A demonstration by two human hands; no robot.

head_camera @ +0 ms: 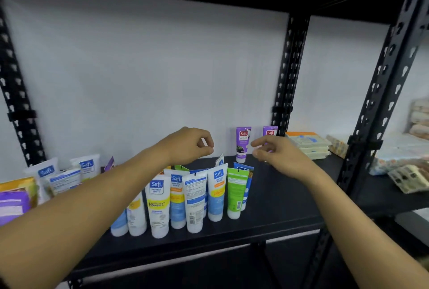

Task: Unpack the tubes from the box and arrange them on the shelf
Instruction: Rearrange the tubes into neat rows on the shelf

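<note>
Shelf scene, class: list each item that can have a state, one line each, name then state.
Front tubes: upright on caps.
Purple tube: upright at back wall.
Second purple tube: upright, partly hidden.
Left hand: fingers loosely curled, holding nothing visible.
Right hand: fingers loosely curled, above shelf.

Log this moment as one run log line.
left hand: empty, fingers curled | right hand: empty near purple tubes | front tube row: upright on shelf

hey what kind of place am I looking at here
Probably a stockroom or shop storage area. A black slotted metal shelf holds rows of upright cosmetic tubes, with stacked packaged goods on the next bay against a plain white wall.
</note>
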